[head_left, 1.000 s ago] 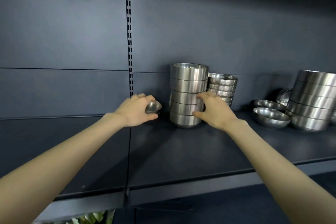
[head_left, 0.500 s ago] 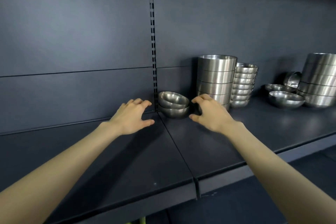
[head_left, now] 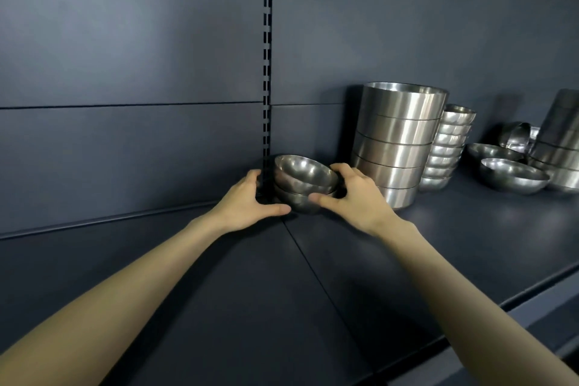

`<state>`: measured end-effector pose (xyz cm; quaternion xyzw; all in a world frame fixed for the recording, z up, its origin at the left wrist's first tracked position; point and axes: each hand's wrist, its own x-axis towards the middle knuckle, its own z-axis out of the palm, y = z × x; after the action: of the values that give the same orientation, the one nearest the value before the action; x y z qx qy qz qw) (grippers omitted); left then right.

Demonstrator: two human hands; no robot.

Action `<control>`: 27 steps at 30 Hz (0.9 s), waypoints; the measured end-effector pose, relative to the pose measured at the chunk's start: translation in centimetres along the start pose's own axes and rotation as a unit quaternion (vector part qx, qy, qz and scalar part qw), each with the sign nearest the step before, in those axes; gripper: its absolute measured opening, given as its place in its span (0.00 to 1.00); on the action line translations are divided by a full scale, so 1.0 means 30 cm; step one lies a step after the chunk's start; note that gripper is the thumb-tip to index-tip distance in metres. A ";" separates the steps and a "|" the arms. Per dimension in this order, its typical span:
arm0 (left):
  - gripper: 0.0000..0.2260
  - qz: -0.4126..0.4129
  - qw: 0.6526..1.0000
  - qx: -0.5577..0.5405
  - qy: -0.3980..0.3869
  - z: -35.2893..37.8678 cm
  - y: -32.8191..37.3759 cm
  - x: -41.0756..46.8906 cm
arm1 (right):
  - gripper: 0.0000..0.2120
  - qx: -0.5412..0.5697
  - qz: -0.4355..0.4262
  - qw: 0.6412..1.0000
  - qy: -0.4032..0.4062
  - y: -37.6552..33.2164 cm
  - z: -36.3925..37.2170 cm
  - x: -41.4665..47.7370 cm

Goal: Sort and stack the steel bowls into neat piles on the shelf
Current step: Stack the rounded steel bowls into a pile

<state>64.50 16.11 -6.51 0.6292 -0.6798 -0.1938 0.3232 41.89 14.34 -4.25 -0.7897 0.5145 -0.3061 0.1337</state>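
You have the pair [head_left: 303, 188] of small nested bowls between your palms, at the back of the shelf [head_left: 470, 244]. Your left hand [head_left: 242, 202] and right hand [head_left: 360, 197] both curl round it, each thumb pressed to the front of the lower bowl [head_left: 299, 204]. Your left fingertips are hidden behind the pair. The top bowl [head_left: 305, 171] sits tilted in the lower one, its rim higher on the side toward your left hand, so it probably needs seating first. Ease your right fingers over its rim and press it level, and let your thumbs hold the lower bowl from sliding. Keep the squeeze light and even, since polished steel is likely to slip out of a hard pinch. Mind the slotted upright [head_left: 267, 72] just behind your left fingers. The tall stack [head_left: 398, 141] stands just beyond your right knuckles, and a nudge there could shift it. If you lift the pair, take the weight under the lower bowl and not by the rims.
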 end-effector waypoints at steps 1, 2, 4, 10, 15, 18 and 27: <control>0.48 -0.001 1.000 -0.026 -0.011 0.010 -0.012 0.011 | 0.33 0.007 0.008 1.000 0.005 0.004 0.008 0.005; 0.50 0.000 0.999 -0.045 -0.023 0.020 -0.022 0.021 | 0.36 0.015 0.015 1.000 0.010 0.005 0.014 0.010; 0.53 0.001 0.997 -0.069 -0.045 0.031 -0.033 0.045 | 0.39 0.039 0.039 0.998 0.015 0.002 0.024 0.019; 0.53 0.001 0.988 -0.133 -0.080 0.045 -0.039 0.106 | 0.37 0.130 0.088 0.987 0.021 -0.013 0.066 0.041; 0.39 0.021 0.982 -0.175 -0.063 0.051 -0.047 0.116 | 0.40 0.171 0.101 0.979 0.044 -0.022 0.084 0.043; 0.36 0.026 0.975 -0.213 -0.050 0.046 -0.042 0.099 | 0.41 0.182 0.094 0.977 0.063 -0.029 0.083 0.025; 0.33 0.068 0.956 -0.285 -0.006 0.013 0.066 -0.020 | 0.39 0.199 0.056 0.973 0.101 -0.085 -0.045 -0.084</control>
<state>62.81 16.89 -5.57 0.4621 -0.6397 -0.3609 0.4970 42.19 17.85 -2.73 -0.6819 0.4977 -0.4725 0.2529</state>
